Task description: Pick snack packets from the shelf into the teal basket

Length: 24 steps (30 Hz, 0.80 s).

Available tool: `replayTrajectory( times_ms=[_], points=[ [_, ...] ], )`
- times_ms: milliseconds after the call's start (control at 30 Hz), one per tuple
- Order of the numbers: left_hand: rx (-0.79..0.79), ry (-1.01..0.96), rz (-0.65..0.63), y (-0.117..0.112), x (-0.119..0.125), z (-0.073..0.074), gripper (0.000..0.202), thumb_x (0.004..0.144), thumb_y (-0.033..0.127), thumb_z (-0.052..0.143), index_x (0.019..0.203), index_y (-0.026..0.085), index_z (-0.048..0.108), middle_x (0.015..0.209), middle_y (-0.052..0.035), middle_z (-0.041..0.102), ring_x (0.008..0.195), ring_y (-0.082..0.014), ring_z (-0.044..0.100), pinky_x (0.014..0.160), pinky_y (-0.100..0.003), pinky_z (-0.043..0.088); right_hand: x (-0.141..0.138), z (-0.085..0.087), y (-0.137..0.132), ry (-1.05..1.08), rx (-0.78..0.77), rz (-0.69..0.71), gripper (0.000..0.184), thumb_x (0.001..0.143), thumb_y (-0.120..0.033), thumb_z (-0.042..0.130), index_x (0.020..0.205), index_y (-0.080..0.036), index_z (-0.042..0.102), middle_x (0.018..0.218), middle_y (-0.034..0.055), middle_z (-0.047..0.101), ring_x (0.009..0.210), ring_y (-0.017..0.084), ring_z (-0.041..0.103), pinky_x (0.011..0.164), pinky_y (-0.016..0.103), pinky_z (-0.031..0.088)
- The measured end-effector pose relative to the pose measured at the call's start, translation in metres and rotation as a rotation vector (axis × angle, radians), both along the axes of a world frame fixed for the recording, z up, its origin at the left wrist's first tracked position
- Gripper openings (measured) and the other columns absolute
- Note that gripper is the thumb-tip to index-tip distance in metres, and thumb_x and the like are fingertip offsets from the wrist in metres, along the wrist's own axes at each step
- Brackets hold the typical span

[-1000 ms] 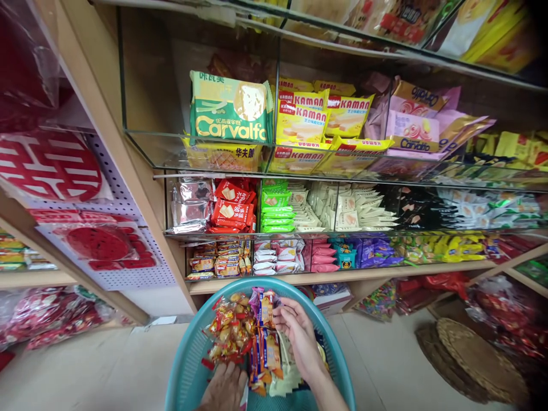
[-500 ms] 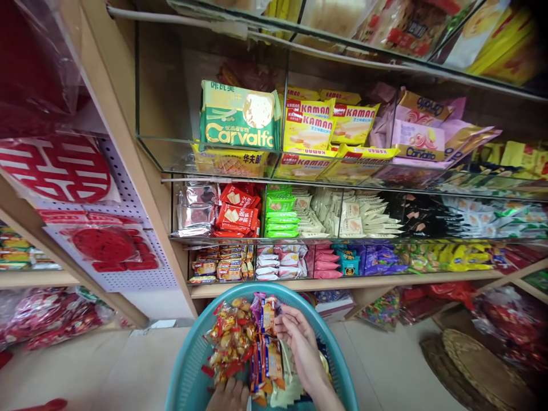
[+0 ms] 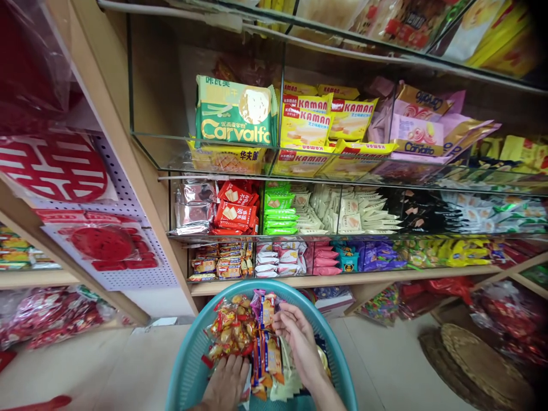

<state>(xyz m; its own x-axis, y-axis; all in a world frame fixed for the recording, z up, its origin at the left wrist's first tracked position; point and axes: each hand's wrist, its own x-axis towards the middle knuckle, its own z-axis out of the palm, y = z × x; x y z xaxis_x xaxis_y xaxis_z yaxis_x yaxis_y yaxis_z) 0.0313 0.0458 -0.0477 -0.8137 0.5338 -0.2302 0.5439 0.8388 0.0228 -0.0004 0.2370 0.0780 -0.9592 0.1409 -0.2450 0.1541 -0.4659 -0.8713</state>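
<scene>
A teal plastic basket [image 3: 185,349] holds wrapped snacks. On its left lies a heap of small sweets in clear and red wrappers [image 3: 233,331]. My left hand [image 3: 226,378] rests palm down at the near edge of this heap, fingers stretched forward. Blue-and-orange biscuit packets [image 3: 268,359] lie in the middle, with pale cream packets [image 3: 289,374] to their right. My right hand [image 3: 302,339] is over the right side, its loosely bent fingers beside an upper biscuit packet [image 3: 268,309]; no packet shows in its grasp. A purple wrapper [image 3: 257,301] pokes out behind.
Glass-fronted shelves stand beyond the basket, with green Carvalfo packs [image 3: 235,114], yellow Kaman packs [image 3: 306,123] and red packets [image 3: 237,211]. Red decorations [image 3: 55,168] hang at left. Round woven mats [image 3: 479,362] and bagged red goods [image 3: 511,319] lie at right.
My left hand has moved forward into the basket and shows more fully, its fingers now over the sweets' near edge. My right hand stays almost where it was. The view has shifted slightly.
</scene>
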Motion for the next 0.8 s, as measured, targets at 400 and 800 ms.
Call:
replayTrajectory(
  times_ms=[400, 800],
  points=[
    [-0.009, -0.061, 0.021, 0.002, -0.008, -0.004, 0.060, 0.080, 0.029, 0.056, 0.137, 0.017, 0.043, 0.136, -0.0165, 0.052, 0.128, -0.0328, 0.043, 0.108, -0.054, 0.032, 0.000, 0.001, -0.001, 0.003, 0.005, -0.010, 0.033, 0.070, -0.041, 0.073, 0.094, -0.021, 0.064, 0.081, 0.0035, 0.070, 0.070, 0.016, 0.063, 0.066, 0.028, 0.047],
    [-0.061, -0.127, 0.002, -0.005, -0.003, 0.046, 0.051, 0.089, 0.029, 0.042, 0.138, 0.016, 0.042, 0.128, -0.0157, 0.059, 0.116, -0.0280, 0.056, 0.099, -0.042, 0.045, -0.002, 0.000, 0.001, 0.016, -0.006, -0.007, 0.034, 0.070, -0.043, 0.073, 0.094, -0.020, 0.065, 0.080, 0.0036, 0.070, 0.070, 0.015, 0.062, 0.065, 0.027, 0.047]
  ],
)
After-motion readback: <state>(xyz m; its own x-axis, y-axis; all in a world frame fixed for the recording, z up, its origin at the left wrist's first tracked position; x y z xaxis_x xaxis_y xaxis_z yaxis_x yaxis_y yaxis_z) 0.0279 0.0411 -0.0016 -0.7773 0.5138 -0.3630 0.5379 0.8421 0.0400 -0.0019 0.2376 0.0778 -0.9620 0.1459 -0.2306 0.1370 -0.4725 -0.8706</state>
